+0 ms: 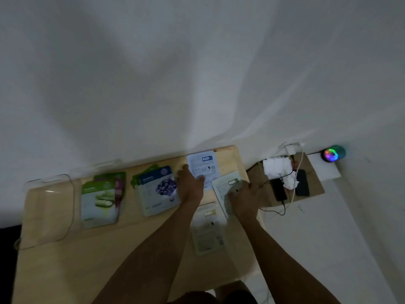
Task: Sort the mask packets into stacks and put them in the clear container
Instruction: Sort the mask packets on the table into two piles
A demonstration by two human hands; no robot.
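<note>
— Head view: where are the hands?
— Left hand (190,185) lies flat, grip spread, on a white packet (202,165); right hand (244,197), grip spread, presses another packet (225,189).
— And the container?
— The clear container (49,207) sits at the counter's (65,260) left end, beside the cucumber stack (98,202) and blueberry stack (158,190).

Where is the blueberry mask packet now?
In the head view, the blueberry packet lies left of centre on the table, between the cucumber packet and the left hand.

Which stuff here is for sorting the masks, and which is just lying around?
For the job: cucumber packets, blueberry packets, face-down white packets, clear container.

Just lying around: two phones, crumpled tissue, glowing speaker, cables.
</note>
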